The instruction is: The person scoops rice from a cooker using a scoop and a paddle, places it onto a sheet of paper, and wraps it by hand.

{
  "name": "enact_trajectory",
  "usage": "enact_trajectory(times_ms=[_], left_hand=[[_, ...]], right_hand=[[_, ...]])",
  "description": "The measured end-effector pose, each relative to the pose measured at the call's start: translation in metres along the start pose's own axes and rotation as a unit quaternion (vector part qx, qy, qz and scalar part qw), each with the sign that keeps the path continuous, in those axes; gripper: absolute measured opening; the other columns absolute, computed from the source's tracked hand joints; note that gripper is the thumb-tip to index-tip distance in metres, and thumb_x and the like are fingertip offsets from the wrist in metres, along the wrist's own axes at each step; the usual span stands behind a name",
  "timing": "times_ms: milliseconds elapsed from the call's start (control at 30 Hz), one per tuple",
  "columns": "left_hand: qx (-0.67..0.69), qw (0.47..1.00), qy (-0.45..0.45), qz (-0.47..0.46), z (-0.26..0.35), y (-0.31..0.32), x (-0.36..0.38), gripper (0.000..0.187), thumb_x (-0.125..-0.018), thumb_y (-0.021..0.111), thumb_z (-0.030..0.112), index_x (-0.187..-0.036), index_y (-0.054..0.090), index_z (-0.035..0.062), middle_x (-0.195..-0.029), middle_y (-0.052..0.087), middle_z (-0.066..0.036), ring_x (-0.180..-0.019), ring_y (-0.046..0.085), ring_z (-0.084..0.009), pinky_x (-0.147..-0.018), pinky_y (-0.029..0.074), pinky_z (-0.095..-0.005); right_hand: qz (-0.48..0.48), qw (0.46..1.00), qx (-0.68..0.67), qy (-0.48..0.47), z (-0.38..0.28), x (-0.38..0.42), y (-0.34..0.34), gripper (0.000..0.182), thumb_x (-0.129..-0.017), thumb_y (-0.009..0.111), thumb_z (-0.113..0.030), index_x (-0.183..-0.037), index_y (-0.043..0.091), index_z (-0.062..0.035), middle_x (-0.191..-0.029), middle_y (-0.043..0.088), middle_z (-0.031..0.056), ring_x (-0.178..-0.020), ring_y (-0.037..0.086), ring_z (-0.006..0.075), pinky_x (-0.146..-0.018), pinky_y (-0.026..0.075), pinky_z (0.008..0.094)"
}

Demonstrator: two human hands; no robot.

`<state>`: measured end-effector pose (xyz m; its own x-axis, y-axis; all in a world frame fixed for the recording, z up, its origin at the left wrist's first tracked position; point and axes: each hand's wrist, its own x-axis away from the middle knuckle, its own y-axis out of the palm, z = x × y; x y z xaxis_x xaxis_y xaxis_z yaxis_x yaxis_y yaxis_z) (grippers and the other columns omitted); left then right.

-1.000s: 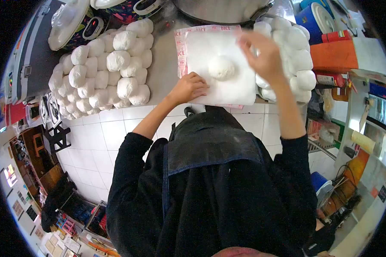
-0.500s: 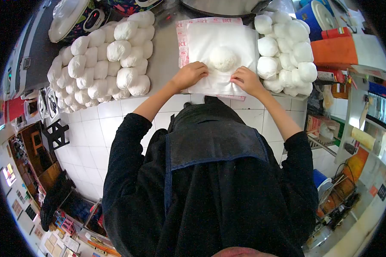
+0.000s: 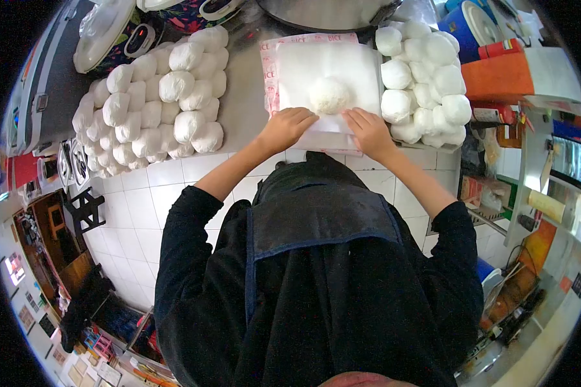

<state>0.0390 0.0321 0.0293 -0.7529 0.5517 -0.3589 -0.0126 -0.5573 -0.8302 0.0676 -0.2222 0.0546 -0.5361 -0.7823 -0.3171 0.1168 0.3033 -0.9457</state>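
Note:
A pale, round, slightly crumbly-looking ball sits on a stack of thin white sheets in front of me. My left hand and my right hand are at the near side of the ball, one on each side. Between them the near edge of the top sheet is raised toward the ball. Fingers of both hands are closed together on that edge; the thumbs are mostly hidden. White wrapped balls are piled on the left and on the right.
Red-printed packaging lies under the sheets on the metal table. A large round pan stands at the back, with patterned cookers at the back left. A blue bucket is at the back right.
Both hands have brought the sheet's near edge up against the ball. Their fingers, bent in a pinch before, now point straighter forward. The whole view has shifted slightly.

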Motion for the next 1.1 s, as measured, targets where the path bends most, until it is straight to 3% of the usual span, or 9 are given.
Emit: enact_trajectory(times_ms=[200,300,433,500,600,667,800,933,1100], left_hand=[[0.085,0.953,-0.132,-0.26,-0.001,-0.022,0.024,0.035,-0.078,0.05,0.003,-0.112,0.056,0.0066,-0.113,0.059,-0.013,-0.1,0.059,-0.0312,-0.081,0.05,-0.0385],[0.066,0.99,-0.117,-0.047,0.016,-0.039,0.031,0.033,-0.082,0.049,0.01,-0.114,0.055,0.0071,-0.115,0.058,-0.013,-0.106,0.055,-0.0303,-0.089,0.045,-0.0386],[0.007,0.995,0.066,-0.079,0.03,0.013,0.048,0.043,-0.085,0.05,0.019,-0.125,0.047,0.0057,-0.13,0.046,-0.016,-0.122,0.042,-0.0288,-0.101,0.034,-0.0414],[-0.147,0.977,0.085,-0.133,0.05,0.029,0.025,0.06,-0.083,0.054,0.028,-0.135,0.034,0.0054,-0.142,0.03,-0.014,-0.133,0.025,-0.0268,-0.106,0.024,-0.0451],[-0.071,0.99,-0.057,-0.106,0.051,0.038,0.008,0.071,-0.08,0.058,0.032,-0.139,0.027,0.0069,-0.146,0.022,-0.011,-0.136,0.018,-0.0264,-0.107,0.022,-0.047],[-0.075,0.989,-0.071,-0.104,0.057,0.035,0.006,0.07,-0.08,0.057,0.033,-0.137,0.029,0.0048,-0.144,0.025,-0.012,-0.135,0.019,-0.0258,-0.106,0.022,-0.0468],[-0.091,0.987,-0.088,-0.098,0.059,0.041,0.003,0.069,-0.081,0.057,0.036,-0.137,0.03,0.0055,-0.143,0.027,-0.011,-0.135,0.019,-0.0251,-0.107,0.019,-0.0509],[-0.093,0.985,-0.124,-0.075,0.059,0.039,0.002,0.066,-0.082,0.057,0.035,-0.136,0.033,0.0053,-0.141,0.031,-0.01,-0.134,0.023,-0.0241,-0.106,0.018,-0.0536],[-0.068,0.994,-0.078,-0.03,0.054,0.036,0.0,0.06,-0.083,0.057,0.029,-0.134,0.035,0.0071,-0.136,0.039,-0.009,-0.128,0.033,-0.0225,-0.106,0.018,-0.053]], right_hand=[[-0.093,0.978,-0.184,-0.012,0.002,0.015,0.006,0.024,-0.083,0.052,-0.014,-0.103,0.062,-0.0056,-0.095,0.065,0.0139,-0.077,0.063,0.0262,-0.068,0.05,0.0355],[-0.249,0.911,-0.291,0.154,0.005,-0.014,-0.018,0.021,-0.081,0.055,-0.018,-0.093,0.066,-0.0054,-0.084,0.066,0.0162,-0.07,0.063,0.0274,-0.066,0.049,0.0367],[-0.243,0.872,-0.391,0.166,0.043,-0.036,-0.005,0.019,-0.082,0.057,-0.018,-0.084,0.066,-0.0021,-0.078,0.066,0.0151,-0.074,0.063,0.0255,-0.067,0.048,0.0329],[-0.392,0.862,-0.299,0.112,0.062,-0.051,0.004,0.021,-0.08,0.058,-0.02,-0.081,0.065,-0.001,-0.073,0.064,0.0148,-0.068,0.062,0.0258,-0.066,0.048,0.0355],[-0.331,0.886,-0.258,0.2,0.079,-0.095,0.007,0.023,-0.078,0.061,-0.023,-0.083,0.064,-0.0015,-0.079,0.064,0.0137,-0.075,0.061,0.0275,-0.071,0.047,0.037],[0.012,0.977,-0.193,0.092,0.09,-0.111,0.048,0.022,-0.075,0.062,-0.023,-0.086,0.063,-0.0039,-0.089,0.063,0.0131,-0.084,0.059,0.0272,-0.076,0.045,0.0375],[-0.021,0.992,-0.096,0.085,0.101,-0.131,0.067,0.025,-0.07,0.065,-0.022,-0.089,0.062,-0.0064,-0.097,0.061,0.0131,-0.09,0.057,0.0266,-0.078,0.044,0.0364],[-0.253,0.938,-0.199,0.126,0.108,-0.16,0.062,0.026,-0.06,0.072,-0.023,-0.076,0.062,-0.0043,-0.072,0.062,0.0111,-0.069,0.06,0.0253,-0.063,0.046,0.0348],[-0.221,0.942,-0.245,0.052,0.116,-0.166,0.059,0.015,-0.064,0.068,-0.02,-0.067,0.064,-0.006,-0.067,0.064,0.0115,-0.063,0.061,0.0266,-0.061,0.047,0.0375]])
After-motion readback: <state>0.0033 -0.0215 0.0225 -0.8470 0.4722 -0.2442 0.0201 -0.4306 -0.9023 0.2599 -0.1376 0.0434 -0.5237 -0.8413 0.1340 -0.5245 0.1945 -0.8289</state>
